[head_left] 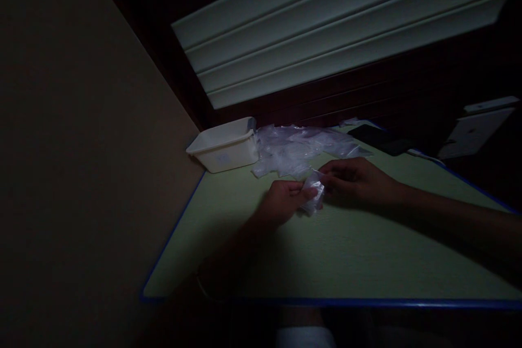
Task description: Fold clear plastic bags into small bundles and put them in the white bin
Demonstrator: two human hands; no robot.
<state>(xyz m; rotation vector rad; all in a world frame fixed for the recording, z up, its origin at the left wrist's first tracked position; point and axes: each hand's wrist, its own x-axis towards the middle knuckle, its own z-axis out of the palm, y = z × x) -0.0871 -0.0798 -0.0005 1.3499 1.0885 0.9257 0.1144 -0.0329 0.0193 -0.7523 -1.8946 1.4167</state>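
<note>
My left hand [283, 201] holds a small clear plastic bag [314, 194] above the middle of the table, its thumb pressed on the front of the bag. My right hand [353, 179] comes in from the right, with thumb and fingertips pinched at the bag's upper right edge. What the bag contains, if anything, is too dim to tell. Just behind my hands lies a spread pile of clear plastic bags [291, 147], overlapping one another.
A white plastic bin [228, 149] stands at the table's back left, beside the bag pile. A dark flat object [381, 138] lies at the back right, near a white cable [426, 156]. The pale green table [346, 266] has a blue edge. A wall rises on the left.
</note>
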